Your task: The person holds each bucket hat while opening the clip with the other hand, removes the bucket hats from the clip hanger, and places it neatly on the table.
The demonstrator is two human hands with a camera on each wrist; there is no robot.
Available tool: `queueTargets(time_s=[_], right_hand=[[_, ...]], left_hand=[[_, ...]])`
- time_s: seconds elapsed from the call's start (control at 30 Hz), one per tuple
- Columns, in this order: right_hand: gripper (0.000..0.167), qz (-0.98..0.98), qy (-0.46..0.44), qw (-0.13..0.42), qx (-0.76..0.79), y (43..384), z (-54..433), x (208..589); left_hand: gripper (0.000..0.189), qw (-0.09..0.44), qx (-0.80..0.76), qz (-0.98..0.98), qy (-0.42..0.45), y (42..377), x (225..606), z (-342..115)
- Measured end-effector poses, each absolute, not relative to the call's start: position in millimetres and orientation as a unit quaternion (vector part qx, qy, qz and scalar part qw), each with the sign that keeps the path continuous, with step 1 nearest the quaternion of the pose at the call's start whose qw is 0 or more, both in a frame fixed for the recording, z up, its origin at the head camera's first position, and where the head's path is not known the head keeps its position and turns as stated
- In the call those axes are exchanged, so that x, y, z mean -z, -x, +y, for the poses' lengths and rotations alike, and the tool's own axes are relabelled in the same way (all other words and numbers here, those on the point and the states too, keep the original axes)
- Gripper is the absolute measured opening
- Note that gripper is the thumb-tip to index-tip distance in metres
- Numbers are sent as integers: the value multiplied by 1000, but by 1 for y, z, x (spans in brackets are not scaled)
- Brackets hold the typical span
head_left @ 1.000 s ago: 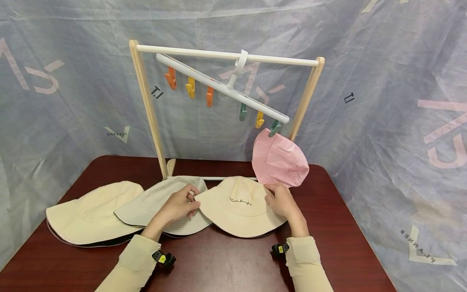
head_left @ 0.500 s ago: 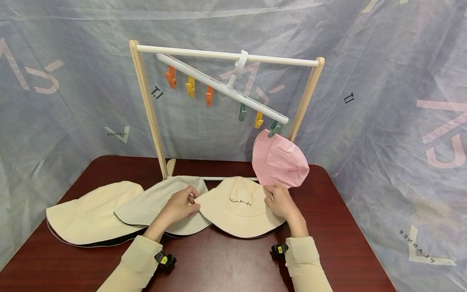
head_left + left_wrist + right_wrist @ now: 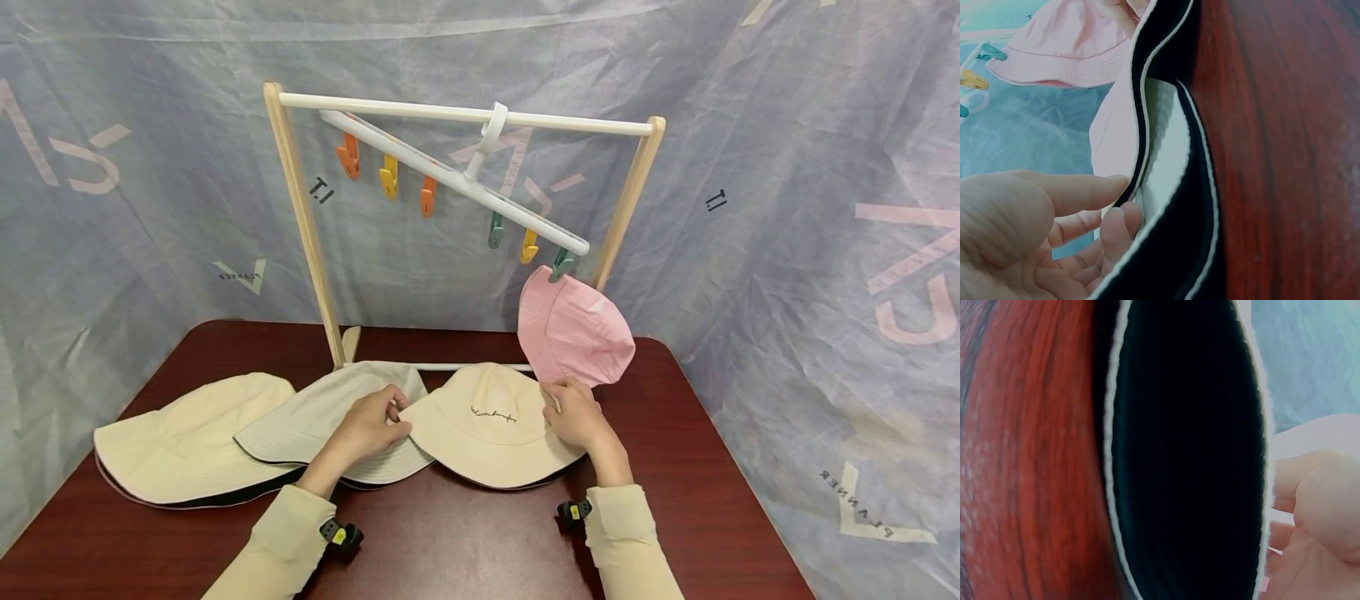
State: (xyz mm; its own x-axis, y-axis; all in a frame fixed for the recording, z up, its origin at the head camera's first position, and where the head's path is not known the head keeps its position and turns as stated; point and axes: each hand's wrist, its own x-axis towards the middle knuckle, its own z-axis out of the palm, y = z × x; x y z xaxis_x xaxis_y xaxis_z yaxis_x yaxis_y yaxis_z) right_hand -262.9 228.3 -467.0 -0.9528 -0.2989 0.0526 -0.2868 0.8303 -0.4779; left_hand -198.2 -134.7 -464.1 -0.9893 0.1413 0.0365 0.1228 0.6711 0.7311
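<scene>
A cream bucket hat (image 3: 480,446) with dark script on its crown lies at the table's middle. My left hand (image 3: 367,427) pinches its left brim edge between thumb and fingers, as the left wrist view shows at the dark-lined brim (image 3: 1140,119). My right hand (image 3: 579,418) grips the hat's right side with bent fingers; the hat partly hides the fingertips in the right wrist view, where the dark lining (image 3: 1191,450) faces the camera. Under the left hand lies a pale grey bucket hat (image 3: 318,417), overlapping another cream hat (image 3: 198,437) farther left.
A pink bucket hat (image 3: 581,329) hangs from a green clip (image 3: 561,265) at the right end of a slanting white hanger (image 3: 450,177). Several other coloured clips hang along it. The hanger hooks over the rack's white rail (image 3: 405,109), behind the hats. Grey cloth surrounds the table (image 3: 465,542).
Both hands stay on the cream bucket hat with hardly any movement. The hanger shifts very slightly leftward in view; the other hats keep their places.
</scene>
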Motion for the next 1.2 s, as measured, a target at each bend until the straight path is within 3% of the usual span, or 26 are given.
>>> queueTargets(time_s=[0.27, 0.67, 1.2], right_hand=[[45, 953, 166, 10, 252, 263, 230, 464], [36, 928, 210, -56, 303, 262, 233, 454], [43, 898, 215, -102, 371, 258, 243, 427]], left_hand=[[24, 14, -396, 916, -65, 199, 465, -135], [29, 1, -377, 924, -59, 200, 462, -139], [30, -43, -395, 916, -60, 201, 455, -141]])
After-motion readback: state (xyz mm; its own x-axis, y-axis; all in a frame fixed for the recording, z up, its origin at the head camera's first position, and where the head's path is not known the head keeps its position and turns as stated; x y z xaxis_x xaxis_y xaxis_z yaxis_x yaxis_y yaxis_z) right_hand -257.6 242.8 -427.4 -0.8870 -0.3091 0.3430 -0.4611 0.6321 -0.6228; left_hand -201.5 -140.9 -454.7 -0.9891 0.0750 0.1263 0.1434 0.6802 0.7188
